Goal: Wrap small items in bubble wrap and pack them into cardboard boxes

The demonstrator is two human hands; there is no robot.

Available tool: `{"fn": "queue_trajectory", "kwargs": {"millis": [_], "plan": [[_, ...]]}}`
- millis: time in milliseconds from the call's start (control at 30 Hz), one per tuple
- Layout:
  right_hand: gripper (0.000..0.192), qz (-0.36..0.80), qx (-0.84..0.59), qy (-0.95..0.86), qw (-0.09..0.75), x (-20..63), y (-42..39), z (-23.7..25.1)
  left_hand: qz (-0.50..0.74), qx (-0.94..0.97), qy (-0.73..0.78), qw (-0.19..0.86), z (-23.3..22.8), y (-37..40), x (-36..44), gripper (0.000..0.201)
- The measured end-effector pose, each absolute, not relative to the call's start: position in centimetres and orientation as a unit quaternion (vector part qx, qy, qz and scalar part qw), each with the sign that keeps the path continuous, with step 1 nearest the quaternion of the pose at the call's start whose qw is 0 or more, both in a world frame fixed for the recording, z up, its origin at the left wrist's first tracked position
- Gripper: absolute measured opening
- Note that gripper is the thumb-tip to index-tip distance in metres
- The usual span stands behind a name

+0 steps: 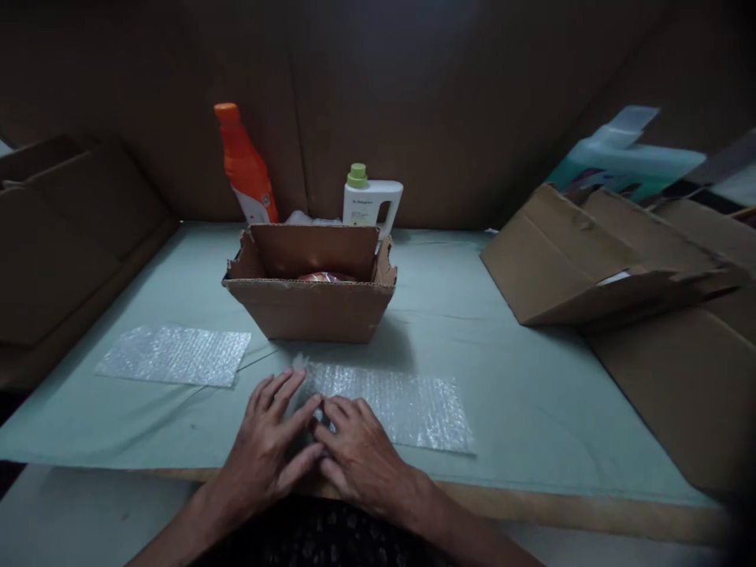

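A sheet of bubble wrap (402,405) lies near the table's front edge, stretching to the right from my hands. My left hand (268,437) curves around its bunched left end, index finger and thumb meeting my right hand. With bent fingers, my right hand (363,453) presses on the same end from the other side. Whatever may lie inside the bunched wrap is hidden by my fingers. Just beyond them stands an open cardboard box (313,311) with a shiny reddish item (327,276) partly showing inside.
Another bubble wrap piece (177,354) lies flat at left. Behind the box stand an orange bottle (248,169) and a white jug with a green cap (369,197). Cardboard boxes (567,260) crowd the right, with a teal liquid bottle (631,157) behind; more cardboard (64,244) borders the left.
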State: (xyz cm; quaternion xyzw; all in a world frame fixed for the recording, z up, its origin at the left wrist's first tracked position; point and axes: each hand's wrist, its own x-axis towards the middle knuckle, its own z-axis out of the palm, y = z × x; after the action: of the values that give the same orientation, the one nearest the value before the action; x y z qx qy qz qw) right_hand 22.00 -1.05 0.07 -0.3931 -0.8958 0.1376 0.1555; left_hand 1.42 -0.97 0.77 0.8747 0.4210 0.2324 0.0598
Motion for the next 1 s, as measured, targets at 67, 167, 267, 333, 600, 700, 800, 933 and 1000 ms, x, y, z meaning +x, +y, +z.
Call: {"fn": "queue_trajectory", "kwargs": {"millis": [67,167,267,333,600,700,800,933,1000], "plan": [[0.035,0.133,-0.416,-0.885,0.163,23.4,-0.8,-0.2,0.203,0.859,0.469,0.029,-0.4,-0.6,-0.3,0.032],[0.032,0.076,-0.456,-0.868,0.18,28.1,-1.3,-1.5,0.207,0.835,0.509,0.024,-1.7,-0.7,-2.4,0.03],[0.031,-0.002,-0.503,-0.843,0.19,34.0,-2.7,-2.7,0.232,0.819,0.522,0.057,-2.0,-1.0,-3.6,0.023],[0.031,-0.036,-0.561,-0.804,0.192,37.1,-3.4,-2.9,0.246,0.799,0.544,0.069,-1.7,-0.9,-3.8,0.018],[0.045,-0.065,-0.712,-0.682,0.157,39.8,-1.3,-2.9,0.151,0.787,0.595,0.067,-0.8,0.7,0.3,0.015],[0.032,-0.019,-0.663,-0.723,0.194,39.0,-1.2,-3.1,0.14,0.795,0.585,0.079,-0.9,0.5,0.6,0.014],[0.027,-0.036,-0.63,-0.744,0.222,37.3,-0.9,-2.2,0.169,0.779,0.597,0.089,-0.6,0.7,-1.4,0.009],[0.042,-0.06,-0.603,-0.757,0.244,33.1,2.5,-0.1,0.259,0.716,0.635,0.132,0.4,3.8,-4.2,0.059],[0.051,-0.014,-0.589,-0.767,0.254,30.8,5.4,0.8,0.294,0.676,0.655,0.169,0.7,6.5,-4.5,0.075]]}}
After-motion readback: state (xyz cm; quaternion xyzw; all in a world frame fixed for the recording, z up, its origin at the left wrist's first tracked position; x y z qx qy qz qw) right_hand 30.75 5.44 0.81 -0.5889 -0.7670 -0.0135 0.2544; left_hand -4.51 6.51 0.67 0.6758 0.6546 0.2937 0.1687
